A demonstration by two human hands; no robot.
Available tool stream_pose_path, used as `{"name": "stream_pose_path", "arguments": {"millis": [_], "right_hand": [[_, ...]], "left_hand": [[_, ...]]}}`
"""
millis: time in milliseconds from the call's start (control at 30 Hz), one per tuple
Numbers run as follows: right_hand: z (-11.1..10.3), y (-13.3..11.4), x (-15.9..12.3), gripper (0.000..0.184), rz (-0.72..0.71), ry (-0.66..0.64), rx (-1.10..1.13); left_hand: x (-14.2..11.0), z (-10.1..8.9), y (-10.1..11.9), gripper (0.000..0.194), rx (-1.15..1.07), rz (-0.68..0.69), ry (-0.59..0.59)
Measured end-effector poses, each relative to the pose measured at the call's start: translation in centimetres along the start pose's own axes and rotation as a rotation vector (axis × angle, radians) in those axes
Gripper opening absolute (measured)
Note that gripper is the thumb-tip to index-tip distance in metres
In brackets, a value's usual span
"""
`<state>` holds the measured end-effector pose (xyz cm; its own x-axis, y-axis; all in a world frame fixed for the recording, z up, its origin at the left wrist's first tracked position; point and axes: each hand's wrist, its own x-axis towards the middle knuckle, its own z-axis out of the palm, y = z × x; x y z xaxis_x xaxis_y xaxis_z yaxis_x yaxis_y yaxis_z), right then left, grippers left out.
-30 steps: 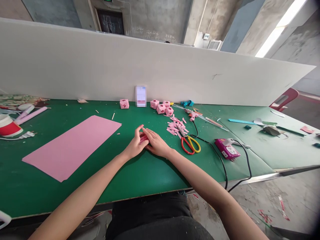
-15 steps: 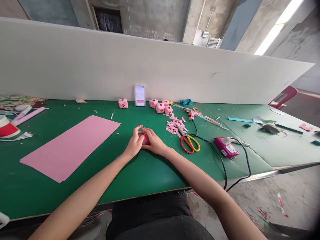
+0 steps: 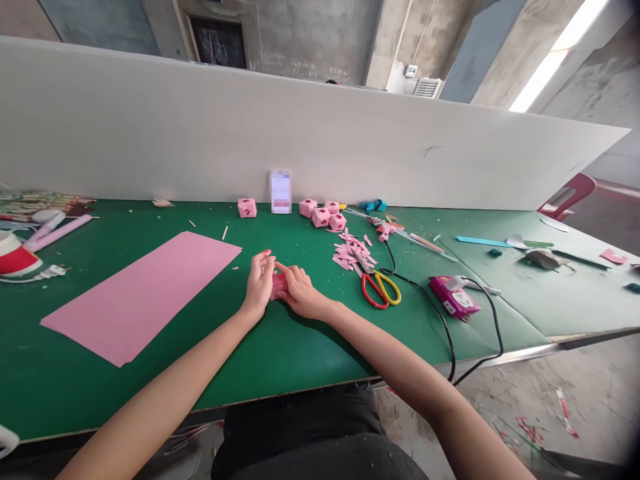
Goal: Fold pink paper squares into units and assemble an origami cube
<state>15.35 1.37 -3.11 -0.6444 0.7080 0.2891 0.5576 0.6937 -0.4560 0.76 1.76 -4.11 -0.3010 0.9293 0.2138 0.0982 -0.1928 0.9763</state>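
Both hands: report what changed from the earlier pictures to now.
The left hand has moved left, and the right hand slightly left and toward the body; more of the pink piece shows between them. The scissors, pink sheet and pink paper shapes stayed put.

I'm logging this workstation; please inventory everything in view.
Wall: one, grey, background
Divider: one, white, table's back
Table: at least one, green, foreground
Chair: one, pink, far right
Phone: one, pale screen, against divider
Paper boxes: five, pink, either side of phone
Paper: count unclear, pink, left
Paper scraps: many, pink, right of hands
Scissors: one, red-yellow handles, at scraps
Glue gun: one, pink, beyond scraps
Power socket: one, purple, right
Cup-like object: one, red-white, left edge
Small clutter: many, mixed, table ends
Pink piece: one, pink, between hands
Left hand: one, bare, centre
Right hand: one, bare, centre
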Motion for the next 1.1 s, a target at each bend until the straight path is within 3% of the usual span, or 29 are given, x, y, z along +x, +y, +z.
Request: {"name": "stream_pose_path", "arguments": {"millis": [267, 600, 700, 767, 867, 967, 1100], "right_hand": [[-0.5, 0.4, 0.5, 0.04, -0.046, 0.052, -0.25], [-0.8, -0.4, 0.0, 0.026, 0.033, -0.006, -0.454], [-0.9, 0.2, 0.4, 0.029, 0.086, 0.026, -0.452], [-0.9, 0.6, 0.5, 0.032, 0.1, 0.01, -0.429], [-1.0, 1.0, 0.4, 0.048, 0.107, -0.025, -0.397], [-1.3, 1.0, 0.2, 0.061, 0.125, -0.031, -0.384], [-1.6, 1.0, -0.4, 0.062, 0.094, 0.008, -0.349]], "left_hand": [[0.0, 0.0, -1.3, 0.03, 0.313, 0.311, -0.161], [0.2, -0.4, -1.0, 0.033, 0.422, 0.347, -0.148], [0.3, -0.8, -0.4, 0.041, 0.496, 0.359, -0.179], [0.2, -1.1, -0.2, 0.051, 0.621, 0.391, -0.26], [-0.3, -1.5, -0.2, 0.065, 0.883, 0.466, -0.358], [-0.8, -1.7, -0.2, 0.069, 1.071, 0.512, -0.372], [-0.8, -1.8, -0.2, 0.068, 1.096, 0.571, -0.411]]}}
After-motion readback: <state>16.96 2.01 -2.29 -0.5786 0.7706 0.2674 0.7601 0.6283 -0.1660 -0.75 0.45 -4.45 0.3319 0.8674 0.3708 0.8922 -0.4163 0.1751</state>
